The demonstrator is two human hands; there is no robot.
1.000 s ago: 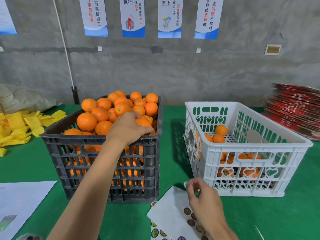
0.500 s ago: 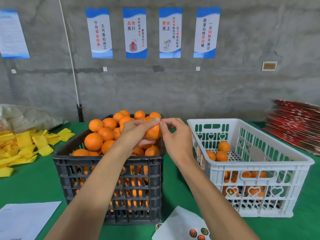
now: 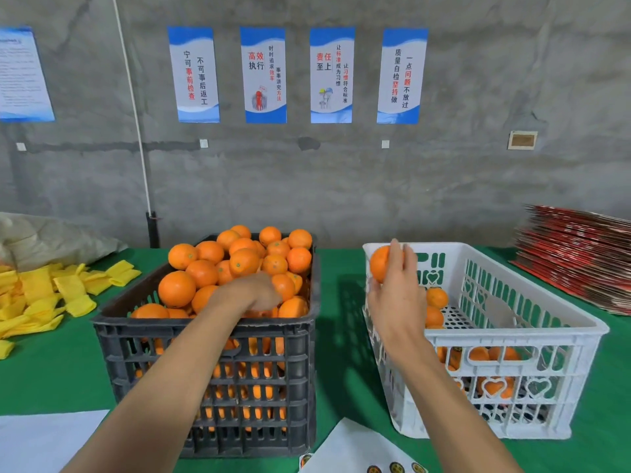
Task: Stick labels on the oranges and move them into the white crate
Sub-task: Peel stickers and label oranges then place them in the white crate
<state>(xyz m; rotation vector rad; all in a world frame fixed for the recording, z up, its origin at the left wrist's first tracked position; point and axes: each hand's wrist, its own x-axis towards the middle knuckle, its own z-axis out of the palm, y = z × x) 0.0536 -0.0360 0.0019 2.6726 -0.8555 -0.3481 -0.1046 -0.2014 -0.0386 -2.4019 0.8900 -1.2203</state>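
Two hands work at once. The right hand (image 3: 396, 295) grips one orange (image 3: 379, 263) above the near-left corner of the white crate (image 3: 519, 339); it should lower it onto the fruit inside before letting go, not drop it. The left hand (image 3: 251, 292) curls over the heap in the black crate (image 3: 211, 363), apparently closing on the next orange. The label sheet (image 3: 355, 452) lies on the bench.

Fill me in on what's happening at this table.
A person is labelling oranges and sorting them between crates. The right hand holds one orange above the near corner of the white crate, which has only a few oranges in it. The left hand reaches into the heaped black crate. A sticker sheet lies in front.
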